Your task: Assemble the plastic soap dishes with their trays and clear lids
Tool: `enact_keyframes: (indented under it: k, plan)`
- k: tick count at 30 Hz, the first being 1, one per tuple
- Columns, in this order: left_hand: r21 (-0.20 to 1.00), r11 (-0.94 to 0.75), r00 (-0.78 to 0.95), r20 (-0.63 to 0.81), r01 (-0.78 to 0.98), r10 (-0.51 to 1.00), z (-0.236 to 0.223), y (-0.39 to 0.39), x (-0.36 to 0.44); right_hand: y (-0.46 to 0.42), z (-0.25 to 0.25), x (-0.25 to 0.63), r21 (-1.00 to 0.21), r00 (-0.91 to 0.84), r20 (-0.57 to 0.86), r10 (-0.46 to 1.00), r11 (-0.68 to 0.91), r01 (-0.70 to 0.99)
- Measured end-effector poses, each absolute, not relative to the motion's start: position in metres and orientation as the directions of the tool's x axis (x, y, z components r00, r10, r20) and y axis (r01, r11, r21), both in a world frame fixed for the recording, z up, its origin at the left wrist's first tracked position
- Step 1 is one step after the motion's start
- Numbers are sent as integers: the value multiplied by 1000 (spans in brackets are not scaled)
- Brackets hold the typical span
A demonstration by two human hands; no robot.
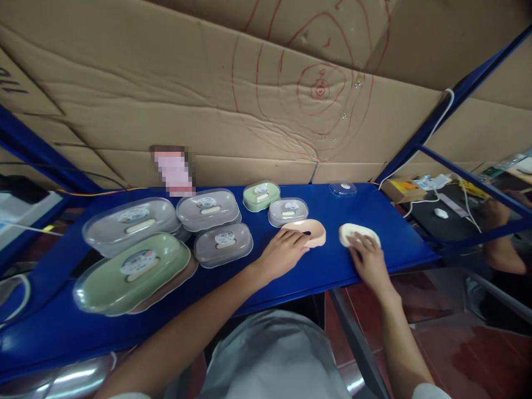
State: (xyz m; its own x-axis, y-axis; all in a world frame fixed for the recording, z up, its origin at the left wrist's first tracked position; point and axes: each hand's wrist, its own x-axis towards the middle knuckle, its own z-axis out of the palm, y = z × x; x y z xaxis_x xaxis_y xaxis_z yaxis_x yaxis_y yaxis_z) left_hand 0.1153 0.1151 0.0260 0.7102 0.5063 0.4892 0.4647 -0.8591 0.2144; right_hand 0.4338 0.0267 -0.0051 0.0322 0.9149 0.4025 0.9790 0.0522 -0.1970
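Note:
My left hand (pixel 286 252) grips the near-left side of a peach oval ring-shaped piece (pixel 318 234), its fingers reaching over the rim beside a dark opening. My right hand (pixel 369 257) has its fingers curled on a cream oval piece (pixel 347 228) that rests on the blue table, a short way right of the peach one. Close behind my left hand stands a small grey oval container with a clear lid (pixel 288 212), and a small green one (pixel 261 197) is just beyond it. What lies under my right palm is hidden.
Larger lidded oval containers crowd the left: grey ones (pixel 224 244) and a green one (pixel 166 263). A clear lid (pixel 343 189) lies at the back right. A phone-like object (pixel 173 172) leans on the cardboard wall (pixel 187 94). Another person's arm (pixel 505 249) is at far right.

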Motion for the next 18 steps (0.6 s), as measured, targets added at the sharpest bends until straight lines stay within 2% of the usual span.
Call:
enact_keyframes:
  k: [3,6,9,11,14,18]
  plan:
    - [241,-831,659,515,502,548,28,115,116,23,-3,379,-367,-176,396,901,331,869]
    - [234,-832,669,504,503,546,29,115,118,22,-3,345,-492,-115,521,846,407,770]
    - [211,-847,712,466,488,526,29,113,120,25,1,341,-439,-127,546,828,412,798]
    - [201,-849,726,445,490,524,29,107,122,30,5,347,-384,-257,453,854,447,808]
    - [204,-811,691,435,549,577,31,87,120,35,9,354,-404,-344,375,861,486,775]
    - [196,-714,602,415,673,682,26,49,104,32,7,351,-421,-301,457,837,501,756]
